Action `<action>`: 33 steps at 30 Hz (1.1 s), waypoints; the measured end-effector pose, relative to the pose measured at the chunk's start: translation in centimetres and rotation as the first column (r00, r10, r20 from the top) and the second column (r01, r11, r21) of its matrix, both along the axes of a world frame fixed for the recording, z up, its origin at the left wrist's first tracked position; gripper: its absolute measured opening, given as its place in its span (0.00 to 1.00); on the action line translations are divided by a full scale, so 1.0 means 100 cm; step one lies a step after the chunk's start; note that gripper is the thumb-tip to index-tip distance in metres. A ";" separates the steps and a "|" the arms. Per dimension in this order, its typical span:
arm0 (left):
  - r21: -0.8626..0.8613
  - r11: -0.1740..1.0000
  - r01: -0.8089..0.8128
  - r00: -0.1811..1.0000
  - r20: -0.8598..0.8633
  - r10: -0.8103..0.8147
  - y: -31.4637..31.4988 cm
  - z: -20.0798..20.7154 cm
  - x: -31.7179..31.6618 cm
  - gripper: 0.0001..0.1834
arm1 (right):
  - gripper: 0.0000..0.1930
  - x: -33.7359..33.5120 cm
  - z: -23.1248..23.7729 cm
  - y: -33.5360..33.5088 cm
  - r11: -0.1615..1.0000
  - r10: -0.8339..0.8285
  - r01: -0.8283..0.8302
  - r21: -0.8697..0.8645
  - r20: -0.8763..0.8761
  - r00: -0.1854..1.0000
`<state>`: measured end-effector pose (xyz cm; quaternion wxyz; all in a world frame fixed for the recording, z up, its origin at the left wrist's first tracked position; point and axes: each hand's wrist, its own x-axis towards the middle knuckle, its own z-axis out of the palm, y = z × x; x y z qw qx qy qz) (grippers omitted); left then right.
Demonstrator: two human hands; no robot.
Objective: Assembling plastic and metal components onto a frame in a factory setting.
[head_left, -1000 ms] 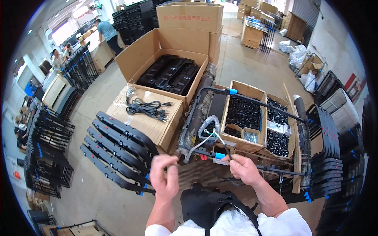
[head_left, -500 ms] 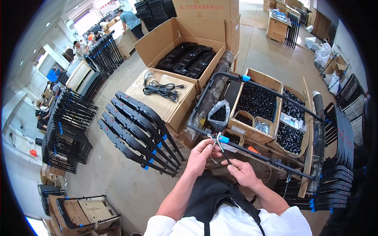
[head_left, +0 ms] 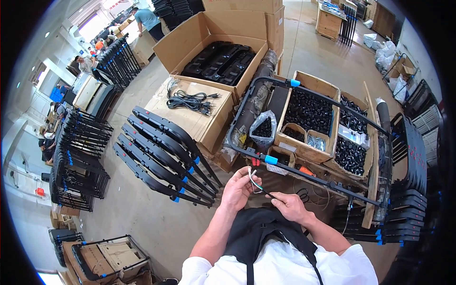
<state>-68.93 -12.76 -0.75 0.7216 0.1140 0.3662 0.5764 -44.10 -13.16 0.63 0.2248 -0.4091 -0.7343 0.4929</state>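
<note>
A black power cable (head_left: 268, 194) with its outer sheath stripped runs between my two hands, in front of my dark apron. Thin white and green wires (head_left: 257, 183) come out of its end. My left hand (head_left: 237, 190) has its fingers closed on these wires near their tips. My right hand (head_left: 289, 207) pinches the black sheath between thumb and fingers. Just beyond my hands lies a black tubular frame (head_left: 308, 177) with blue tape (head_left: 271, 160) on it, resting across the parts boxes. The hands are apart from the frame.
A wooden box (head_left: 308, 111) of small black parts sits under the frame, beside a plastic bag (head_left: 263, 130). Coiled black cables (head_left: 187, 100) lie on a carton at left. Black curved frames (head_left: 164, 152) stand on the floor. An open carton (head_left: 230, 47) holds black panels.
Both hands have drawn back from the frame, bringing the cable nearer my body. The wires were spread above the left fingers; now they sit closer together at its fingertips.
</note>
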 end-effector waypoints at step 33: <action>-0.149 0.980 0.135 0.632 -0.748 -0.201 0.085 -0.147 -0.061 0.16 | 0.17 -0.110 -0.121 0.034 0.960 -0.178 0.227 -0.164 0.267 0.947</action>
